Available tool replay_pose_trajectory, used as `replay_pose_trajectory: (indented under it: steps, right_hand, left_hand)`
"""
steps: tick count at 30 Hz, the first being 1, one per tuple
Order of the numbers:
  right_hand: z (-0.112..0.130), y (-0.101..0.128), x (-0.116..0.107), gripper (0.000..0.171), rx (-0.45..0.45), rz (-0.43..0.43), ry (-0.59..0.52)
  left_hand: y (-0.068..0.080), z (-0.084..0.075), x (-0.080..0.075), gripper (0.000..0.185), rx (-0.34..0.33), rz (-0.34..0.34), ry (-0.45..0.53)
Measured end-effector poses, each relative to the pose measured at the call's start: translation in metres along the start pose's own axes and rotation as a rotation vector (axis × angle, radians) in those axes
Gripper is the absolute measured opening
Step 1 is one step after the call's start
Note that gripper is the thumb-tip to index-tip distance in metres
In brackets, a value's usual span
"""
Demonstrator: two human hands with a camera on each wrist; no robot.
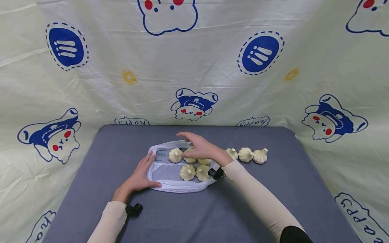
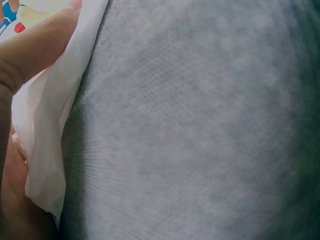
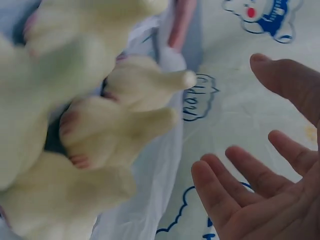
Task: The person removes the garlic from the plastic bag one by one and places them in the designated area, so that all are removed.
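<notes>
Backdrop: pale printed curtain (image 1: 209,57) beyond a grey-covered table (image 1: 182,219).
Container: one, edged in thin white film (image 1: 182,187), centred on the table.
Garlic in the container: five bulbs (image 1: 187,172) visible, three far and two near, mostly right; the right hand may hide more.
Garlic outside: three loose bulbs (image 1: 245,154) in a row to the right.
Left hand (image 1: 141,175): fingers spread against the container's left side, thumb at the near edge.
Right hand (image 1: 202,146): above the container's far right, thumb and fingers apart, gripping nothing.
Rolling risk: round bases could let the loose bulbs roll if the right wrist, so close, brushes them.
Film risk: soft edging might crumple or drag the container if the left hand pulls.
Stem risk: upright stems could catch the right hand's fingers, tipping a bulb.
</notes>
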State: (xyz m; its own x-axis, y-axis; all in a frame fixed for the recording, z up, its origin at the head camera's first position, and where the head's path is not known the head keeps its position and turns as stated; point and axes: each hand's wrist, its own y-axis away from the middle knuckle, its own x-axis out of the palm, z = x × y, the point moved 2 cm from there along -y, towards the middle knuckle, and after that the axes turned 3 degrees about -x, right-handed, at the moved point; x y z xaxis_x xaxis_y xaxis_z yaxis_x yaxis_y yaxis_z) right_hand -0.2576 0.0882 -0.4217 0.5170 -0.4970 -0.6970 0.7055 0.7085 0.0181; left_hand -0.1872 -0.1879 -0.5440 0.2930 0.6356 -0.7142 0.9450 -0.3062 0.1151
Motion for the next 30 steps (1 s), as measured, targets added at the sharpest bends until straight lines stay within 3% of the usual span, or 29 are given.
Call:
replay_pose_trajectory:
  steps: [8, 16, 30]
  right_hand:
    - [-0.014, -0.027, -0.001, 0.069, -0.044, 0.169, 0.106]
    - [-0.02, -0.047, 0.002, 0.066, -0.004, 0.287, 0.124]
    - [-0.038, -0.057, 0.02, 0.063, 0.027, 0.304, 0.125]
  left_hand:
    - [0.0, 0.002, -0.001, 0.124, -0.003, 0.013, 0.0]
    - [0.001, 0.002, -0.001, 0.124, 0.01, 0.004, 0.007]
    - [-0.002, 0.004, 0.0, 0.123, 0.011, 0.012, 0.003]
